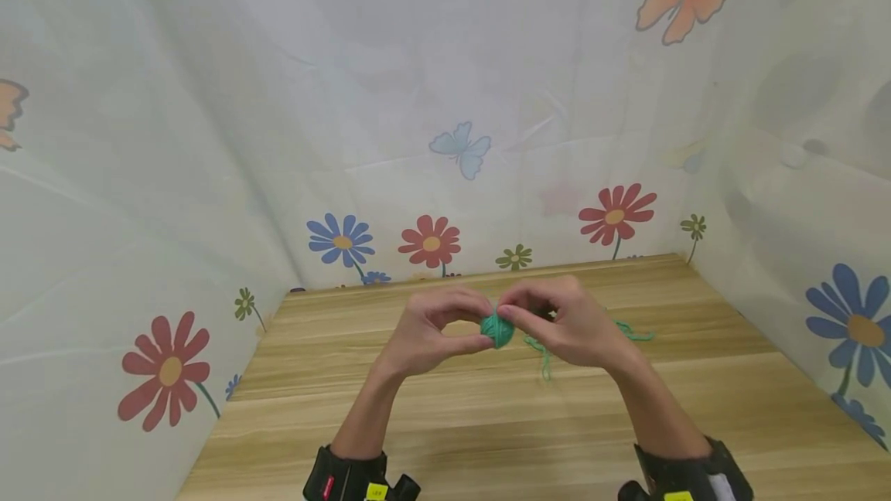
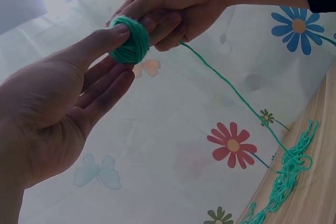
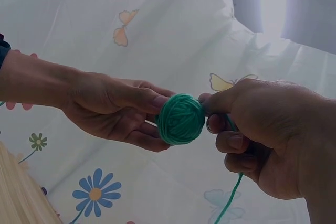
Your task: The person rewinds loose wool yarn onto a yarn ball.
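Note:
A small ball of green yarn (image 1: 497, 330) is held up above the table between both hands. My left hand (image 1: 442, 328) grips it from the left, thumb and fingertips pressed on its sides. At the ball's right side, my right hand (image 1: 565, 321) pinches the yarn strand, its thumb and forefinger right at the windings. From under the right hand's curled fingers the strand (image 2: 226, 81) runs down to a loose heap of green yarn (image 2: 290, 174) on the table. In the right wrist view the wound ball (image 3: 181, 119) shows its crossing turns.
The wooden table (image 1: 445, 424) reaches to a pale curtain (image 1: 390, 99) printed with flowers and butterflies, which stands at the back and both sides. Part of the loose yarn (image 1: 633, 332) lies behind the right hand in the head view.

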{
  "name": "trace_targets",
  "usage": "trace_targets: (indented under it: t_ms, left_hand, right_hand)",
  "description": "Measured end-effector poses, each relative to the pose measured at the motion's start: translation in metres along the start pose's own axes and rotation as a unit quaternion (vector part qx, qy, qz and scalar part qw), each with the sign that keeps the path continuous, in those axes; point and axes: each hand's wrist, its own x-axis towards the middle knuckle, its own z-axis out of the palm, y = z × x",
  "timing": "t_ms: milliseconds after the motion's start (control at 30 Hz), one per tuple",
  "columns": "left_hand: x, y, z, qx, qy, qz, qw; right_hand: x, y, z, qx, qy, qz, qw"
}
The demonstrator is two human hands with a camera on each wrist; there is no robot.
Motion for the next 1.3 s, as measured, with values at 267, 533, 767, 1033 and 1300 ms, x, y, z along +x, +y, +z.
trace_targets:
  t_ms: [267,533,767,1033,1300]
  left_hand:
    - [0.000,0.004,0.000,-0.012,-0.005,-0.003,0.9999]
    - [0.007,0.024,0.004,-0.019,-0.007,-0.010,0.9997]
    - [0.009,0.031,0.006,-0.030,-0.005,-0.015,0.9994]
    - [0.006,0.025,0.005,-0.022,0.013,0.000,0.9997]
    - [0.003,0.015,0.002,-0.009,0.063,0.011,0.9979]
  right_hand:
    - [-0.001,0.009,-0.002,-0.019,-0.004,0.028,0.9994]
    - [0.000,0.014,-0.002,-0.038,0.006,0.075,0.9964]
    - [0.008,-0.008,-0.001,-0.076,0.035,0.091,0.9924]
    - [0.011,-0.017,0.000,-0.091,0.011,0.098,0.9909]
    - [0.003,0.008,0.005,-0.067,-0.040,0.081,0.9936]
